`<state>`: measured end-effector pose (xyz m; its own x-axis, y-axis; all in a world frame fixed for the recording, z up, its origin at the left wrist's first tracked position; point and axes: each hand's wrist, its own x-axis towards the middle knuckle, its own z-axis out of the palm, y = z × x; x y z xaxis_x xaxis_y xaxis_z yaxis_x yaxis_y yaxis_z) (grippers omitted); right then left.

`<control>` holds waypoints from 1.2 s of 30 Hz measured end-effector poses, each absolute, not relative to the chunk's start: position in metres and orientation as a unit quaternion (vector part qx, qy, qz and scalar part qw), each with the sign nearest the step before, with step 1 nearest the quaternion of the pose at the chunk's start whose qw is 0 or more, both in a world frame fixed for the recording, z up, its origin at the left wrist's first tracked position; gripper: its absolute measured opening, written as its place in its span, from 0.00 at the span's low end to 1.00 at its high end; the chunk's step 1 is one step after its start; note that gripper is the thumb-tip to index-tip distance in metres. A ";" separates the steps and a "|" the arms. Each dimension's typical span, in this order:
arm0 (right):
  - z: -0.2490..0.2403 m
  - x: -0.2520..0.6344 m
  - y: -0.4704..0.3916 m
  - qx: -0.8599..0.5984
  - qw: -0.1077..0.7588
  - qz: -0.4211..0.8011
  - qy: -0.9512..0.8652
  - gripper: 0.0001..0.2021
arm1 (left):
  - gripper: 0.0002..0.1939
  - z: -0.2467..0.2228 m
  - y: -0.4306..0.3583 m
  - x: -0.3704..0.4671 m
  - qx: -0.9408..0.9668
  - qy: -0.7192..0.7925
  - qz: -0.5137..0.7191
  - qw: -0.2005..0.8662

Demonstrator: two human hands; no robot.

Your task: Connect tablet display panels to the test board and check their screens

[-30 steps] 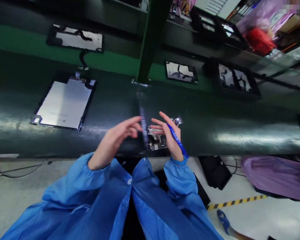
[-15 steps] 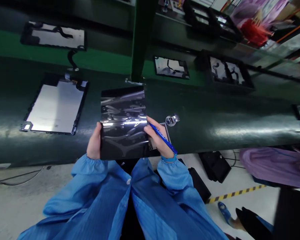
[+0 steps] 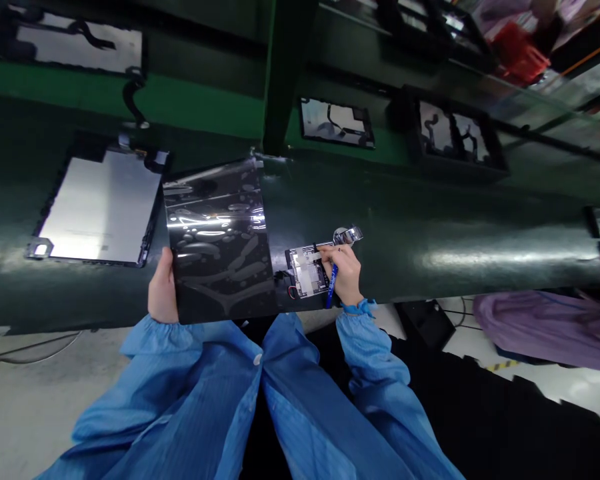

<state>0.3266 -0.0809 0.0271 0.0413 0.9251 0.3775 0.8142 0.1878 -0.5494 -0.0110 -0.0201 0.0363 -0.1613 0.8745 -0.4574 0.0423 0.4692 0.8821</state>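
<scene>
My left hand [image 3: 163, 288] grips the left edge of a large black screen panel [image 3: 219, 247] covered in wrinkled clear film. Beside the panel's right edge lies a small circuit board [image 3: 307, 272] with silvery parts and short dark and red wires. My right hand [image 3: 346, 272] is over the board's right side, fingers closed at its upper edge, with a blue pen-like tool [image 3: 332, 285] held against the palm. What the fingertips pinch is too small to make out. Just above that hand is a shiny metal clip [image 3: 347, 235] on the bench.
A silver-backed panel [image 3: 105, 207] lies at the left of the dark green bench [image 3: 430, 233]. Further panels [image 3: 337, 122] rest along the back, some in a black tray [image 3: 455, 140]. A green post [image 3: 285, 80] rises at the back edge. Purple cloth [image 3: 545, 330] hangs at the right.
The black panel and my left hand have shifted left. My right hand has let go of the panel and moved right, onto the circuit board, which now shows more.
</scene>
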 end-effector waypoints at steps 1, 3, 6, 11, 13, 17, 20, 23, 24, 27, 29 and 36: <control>0.026 0.327 -0.080 -0.630 0.346 0.079 -0.691 0.12 | 0.27 0.047 -0.020 -0.004 0.329 0.686 0.384 0.523; 0.023 0.327 -0.080 -0.626 0.339 0.080 -0.698 0.13 | 0.25 0.064 -0.020 0.007 0.304 0.733 0.378 0.478; 0.021 0.328 -0.080 -0.622 0.330 0.082 -0.705 0.14 | 0.28 0.078 -0.019 0.016 0.308 0.762 0.348 0.452; 0.032 0.323 -0.085 -0.652 0.422 0.076 -0.625 0.08 | 0.26 0.076 -0.020 0.019 0.309 0.736 0.376 0.469; 0.041 0.317 -0.087 -0.672 0.490 0.109 -0.544 0.13 | 0.26 0.073 -0.023 0.021 0.309 0.719 0.394 0.482; 0.062 0.290 -0.087 -0.674 0.563 0.190 -0.438 0.07 | 0.28 0.066 -0.031 0.026 0.276 0.642 0.435 0.567; 0.077 0.262 -0.086 -0.648 0.568 0.272 -0.428 0.11 | 0.29 0.066 -0.036 0.030 0.234 0.585 0.463 0.623; 0.086 0.241 -0.085 -0.617 0.559 0.324 -0.449 0.20 | 0.27 0.074 -0.041 0.035 0.197 0.531 0.462 0.682; 0.087 0.237 -0.085 -0.603 0.550 0.340 -0.467 0.25 | 0.27 0.077 -0.043 0.037 0.177 0.509 0.466 0.701; 0.089 0.229 -0.086 -0.589 0.520 0.361 -0.502 0.34 | 0.26 0.085 -0.048 0.042 0.115 0.473 0.486 0.726; 0.089 0.226 -0.087 -0.621 0.505 0.329 -0.501 0.32 | 0.24 0.085 -0.051 0.043 0.089 0.468 0.503 0.721; 0.088 0.215 -0.090 -0.652 0.483 0.235 -0.535 0.48 | 0.22 0.073 -0.056 0.042 0.120 0.454 0.530 0.706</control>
